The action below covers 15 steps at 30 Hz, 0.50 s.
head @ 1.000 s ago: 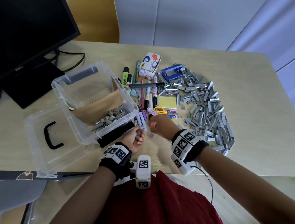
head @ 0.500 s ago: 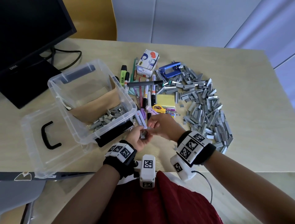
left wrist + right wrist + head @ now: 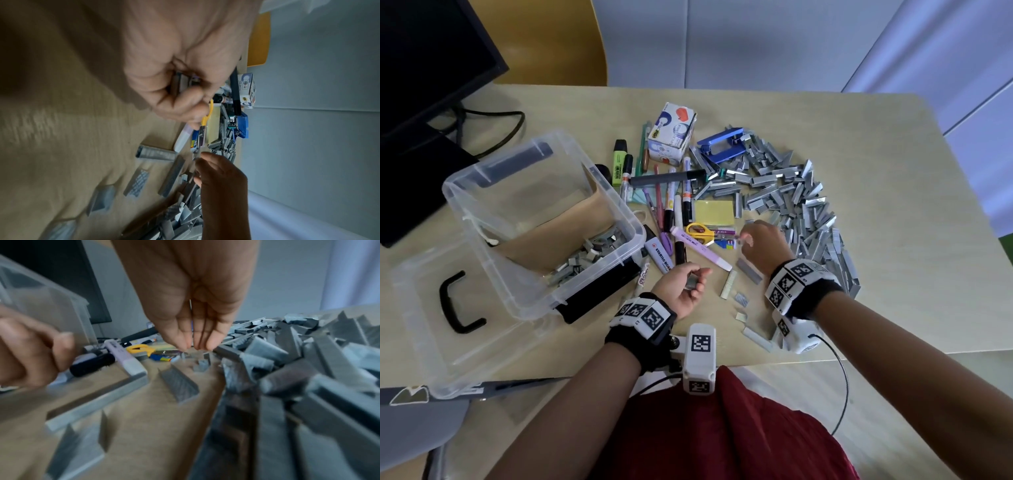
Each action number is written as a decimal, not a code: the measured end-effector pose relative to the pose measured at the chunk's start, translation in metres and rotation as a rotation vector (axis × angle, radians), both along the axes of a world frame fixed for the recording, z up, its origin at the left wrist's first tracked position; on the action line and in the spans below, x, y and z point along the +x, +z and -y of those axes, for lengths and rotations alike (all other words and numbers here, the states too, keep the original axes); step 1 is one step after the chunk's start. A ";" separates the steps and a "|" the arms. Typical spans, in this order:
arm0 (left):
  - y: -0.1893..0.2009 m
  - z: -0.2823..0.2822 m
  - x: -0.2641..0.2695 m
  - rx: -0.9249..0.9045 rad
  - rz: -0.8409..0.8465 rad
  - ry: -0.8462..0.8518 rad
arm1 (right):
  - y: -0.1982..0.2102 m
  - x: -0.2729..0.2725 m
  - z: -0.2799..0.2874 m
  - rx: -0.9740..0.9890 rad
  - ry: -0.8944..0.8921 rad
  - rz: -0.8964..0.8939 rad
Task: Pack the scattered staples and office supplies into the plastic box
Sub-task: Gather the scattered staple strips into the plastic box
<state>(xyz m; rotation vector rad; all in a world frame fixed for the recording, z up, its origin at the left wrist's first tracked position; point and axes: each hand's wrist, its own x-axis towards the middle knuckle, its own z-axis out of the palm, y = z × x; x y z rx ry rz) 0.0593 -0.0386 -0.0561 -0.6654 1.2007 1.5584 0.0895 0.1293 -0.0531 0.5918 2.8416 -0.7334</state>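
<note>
Two hands work just right of the box [image 3: 544, 219], a clear tub tipped toward the person, with brown paper and a heap of loose staples in its lower corner. The left hand [image 3: 685, 284] lies palm up beside the box's near right corner, its fingers curled round a few short staple strips [image 3: 182, 82] held in the cupped palm; the thumb closes over them from above. The right hand [image 3: 763, 243] is farther from the box, at the inner edge of the staple pile [image 3: 801, 212]. Its fingers [image 3: 207, 339] point straight down, pressed together, the tips meeting the thumb just above small staple bits on the table [image 3: 893, 240]. Whether they already pinch a piece cannot be told. Between the hands, right of the box, lie single strips [image 3: 749, 270] on bare wood. Markers [image 3: 664, 219], yellow scissors [image 3: 700, 233] and a sticky pad [image 3: 714, 212] sit between the box and the pile; a blue punch [image 3: 722, 147] and a small carton [image 3: 673, 132] lie beyond them.
</note>
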 end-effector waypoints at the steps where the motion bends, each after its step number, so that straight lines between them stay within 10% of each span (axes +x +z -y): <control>1: -0.001 -0.002 0.001 0.001 -0.001 0.016 | -0.003 -0.002 0.001 0.019 0.019 -0.002; 15: 0.000 -0.027 0.002 0.072 0.042 0.254 | 0.030 0.003 0.010 -0.184 0.171 -0.052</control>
